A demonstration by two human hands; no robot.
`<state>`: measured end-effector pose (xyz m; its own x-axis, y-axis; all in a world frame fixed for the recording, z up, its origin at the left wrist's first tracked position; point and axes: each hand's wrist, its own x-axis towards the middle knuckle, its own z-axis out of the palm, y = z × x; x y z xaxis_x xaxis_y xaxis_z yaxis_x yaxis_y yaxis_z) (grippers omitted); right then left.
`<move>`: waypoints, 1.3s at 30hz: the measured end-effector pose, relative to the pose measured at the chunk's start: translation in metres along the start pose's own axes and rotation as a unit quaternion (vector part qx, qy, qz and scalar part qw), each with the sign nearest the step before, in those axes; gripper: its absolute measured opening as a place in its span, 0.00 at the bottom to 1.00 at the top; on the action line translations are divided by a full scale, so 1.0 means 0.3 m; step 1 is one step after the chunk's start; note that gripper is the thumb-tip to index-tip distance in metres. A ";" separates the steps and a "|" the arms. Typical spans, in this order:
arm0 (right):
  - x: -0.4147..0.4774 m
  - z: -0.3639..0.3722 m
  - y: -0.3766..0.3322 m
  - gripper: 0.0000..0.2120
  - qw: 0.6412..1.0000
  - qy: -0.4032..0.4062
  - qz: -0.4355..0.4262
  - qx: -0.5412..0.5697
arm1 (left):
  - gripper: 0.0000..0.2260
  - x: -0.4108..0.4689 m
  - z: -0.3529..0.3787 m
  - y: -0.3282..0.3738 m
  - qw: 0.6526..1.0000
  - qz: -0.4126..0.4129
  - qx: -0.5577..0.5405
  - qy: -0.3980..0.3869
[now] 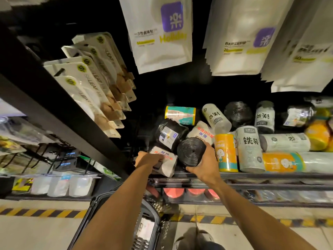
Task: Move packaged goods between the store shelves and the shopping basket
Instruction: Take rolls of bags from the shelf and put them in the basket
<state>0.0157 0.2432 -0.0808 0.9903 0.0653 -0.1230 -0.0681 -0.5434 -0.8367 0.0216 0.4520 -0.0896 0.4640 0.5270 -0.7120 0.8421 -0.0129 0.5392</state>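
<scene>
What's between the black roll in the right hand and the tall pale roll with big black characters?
A yellow roll with a cartoon figure, standing upright; the head view shows it.

- Pale floor (36,233) below me, crossed by a yellow-and-black striped line (41,212).
- Black shelving frame (54,109) slants on my left.
- Dim light; the back panel (180,87) is black.

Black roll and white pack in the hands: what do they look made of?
Black roll, held by the right hand: probably thin plastic film wound tight, glossy, with concentric rings on its end. White pack, gripped by the left hand: soft matte wrap, plastic or paper, cannot tell; red print.
</scene>
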 end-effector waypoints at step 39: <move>-0.359 -0.184 -0.199 0.43 0.884 -0.387 -0.249 -0.083 | 0.11 -0.888 -0.126 -0.710 0.851 0.067 -0.481 0.202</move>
<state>-0.0801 0.2224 0.0118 0.5090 0.8487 -0.1436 0.4354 -0.3978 -0.8076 -0.2918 0.3465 0.0023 0.2427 0.8266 -0.5078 0.0856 0.5031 0.8599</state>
